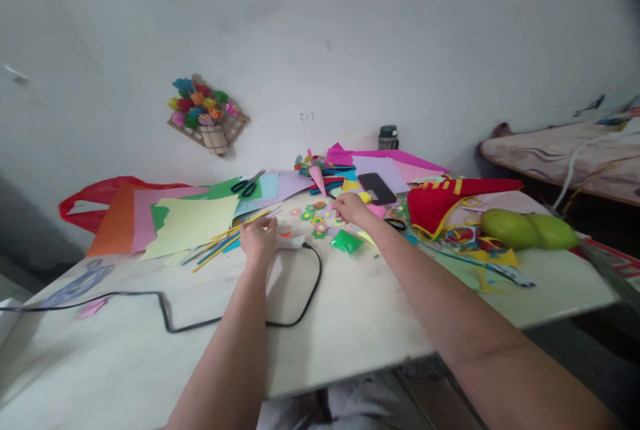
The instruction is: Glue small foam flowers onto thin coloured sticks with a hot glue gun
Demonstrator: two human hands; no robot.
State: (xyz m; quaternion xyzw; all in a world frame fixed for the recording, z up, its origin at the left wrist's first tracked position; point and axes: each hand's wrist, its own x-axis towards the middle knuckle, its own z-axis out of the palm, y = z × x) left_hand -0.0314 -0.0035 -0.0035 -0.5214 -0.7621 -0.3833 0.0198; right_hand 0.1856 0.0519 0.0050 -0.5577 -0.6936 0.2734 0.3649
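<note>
Flower cutouts point(318, 222) lie on the table point(360, 303) between the two hands. Left hand point(259, 238): fingers curled, tips close together, beside a white corded tool point(290, 242); whether anything is gripped cannot be determined. Right hand point(351, 208): fingers bent inward, near the cutouts; contents cannot be determined. Green packet point(346, 241) rests near the right hand.

One bare left hand point(259, 238) and one bare right hand point(350, 207) show, with one black rectangular phone point(378, 189), one white corded tool point(290, 242), one shiny green packet point(346, 241), one pink paper cone point(317, 179), one grey dark-capped bottle point(388, 139) and two smooth green fruits point(506, 227). Small coloured paper flowers point(319, 221) overlap, uncountable.
</note>
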